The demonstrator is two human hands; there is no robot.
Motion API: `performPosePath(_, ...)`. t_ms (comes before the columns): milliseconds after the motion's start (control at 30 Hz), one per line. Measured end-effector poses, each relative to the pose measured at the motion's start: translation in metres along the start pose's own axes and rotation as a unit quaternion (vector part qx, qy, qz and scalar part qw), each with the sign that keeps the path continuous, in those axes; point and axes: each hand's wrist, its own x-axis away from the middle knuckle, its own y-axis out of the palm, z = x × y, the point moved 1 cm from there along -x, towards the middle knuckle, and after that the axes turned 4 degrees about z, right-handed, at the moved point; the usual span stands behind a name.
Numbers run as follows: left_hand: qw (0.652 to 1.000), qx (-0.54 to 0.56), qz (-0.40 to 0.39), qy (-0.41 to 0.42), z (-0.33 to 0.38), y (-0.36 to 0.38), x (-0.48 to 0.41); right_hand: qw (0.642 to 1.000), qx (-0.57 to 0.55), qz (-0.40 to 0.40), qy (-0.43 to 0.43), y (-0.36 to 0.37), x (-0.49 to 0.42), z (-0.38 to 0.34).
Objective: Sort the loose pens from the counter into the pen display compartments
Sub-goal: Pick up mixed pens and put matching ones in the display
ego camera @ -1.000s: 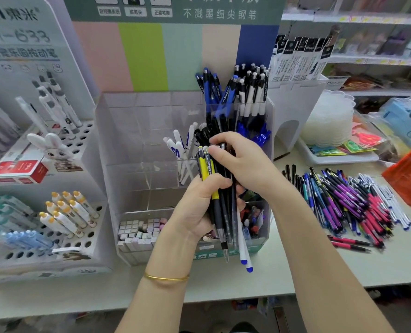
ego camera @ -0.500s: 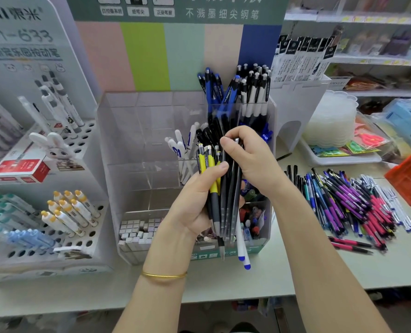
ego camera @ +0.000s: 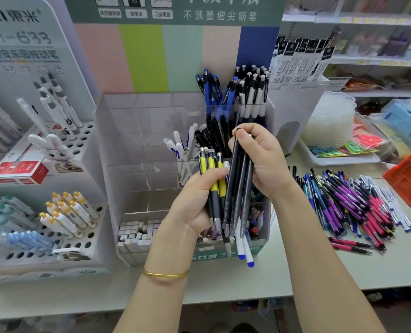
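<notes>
My left hand (ego camera: 195,203) grips a mixed bundle of pens: yellow-and-grey pens (ego camera: 213,181) at the left, white pens with blue caps (ego camera: 244,248) hanging below. My right hand (ego camera: 262,159) pinches several dark grey pens (ego camera: 238,186) near their tops, lifted partly out of that bundle. Both hands are in front of the clear acrylic pen display (ego camera: 137,150). Its back right compartments hold blue pens (ego camera: 214,92) and black-and-white pens (ego camera: 252,92); white pens (ego camera: 183,150) stand in a middle one. A pile of loose pens (ego camera: 353,203) lies on the counter to the right.
A white rack of marker pens (ego camera: 62,212) and a rabbit figure (ego camera: 53,147) stand at the left. Behind the loose pile are a white tray (ego camera: 339,159) with clear lids and an orange basket (ego camera: 409,174). Small erasers (ego camera: 134,231) fill the display's front left compartment.
My right hand has drawn the dark grey pens upward and slightly right, separating them from the yellow pens. My left hand keeps its grip on the bundle.
</notes>
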Motion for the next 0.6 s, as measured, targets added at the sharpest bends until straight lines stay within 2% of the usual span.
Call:
performPosePath(133, 0.999, -0.03, 0.013, 0.008, 0.003, -0.001, -0.001, 0.999, -0.044, 0.011, 0.005, -0.003, 0.0, -0.006)
performPosePath(233, 0.998, -0.048, 0.038, 0.017, 0.005, -0.006, -0.001, 0.994, -0.078, 0.072, 0.003, -0.013, -0.004, -0.01)
performPosePath(333, 0.999, -0.011, 0.027, 0.023, 0.007, -0.01, 0.0, 0.986, -0.062, 0.149, -0.035, -0.023, -0.008, -0.016)
performPosePath(433, 0.998, -0.024, 0.018, 0.057, 0.01, -0.015, -0.001, 0.963, 0.048, 0.247, -0.101, -0.036, -0.016, -0.016)
performPosePath(500, 0.996, -0.054, 0.011, 0.072, 0.012, -0.018, 0.001, 0.928, 0.153, 0.297, -0.164, -0.038, -0.021, -0.019)
performPosePath(600, 0.994, -0.077, -0.023, 0.067, 0.017, -0.022, 0.005, 0.873, 0.257, 0.306, -0.281, -0.025, -0.028, -0.029)
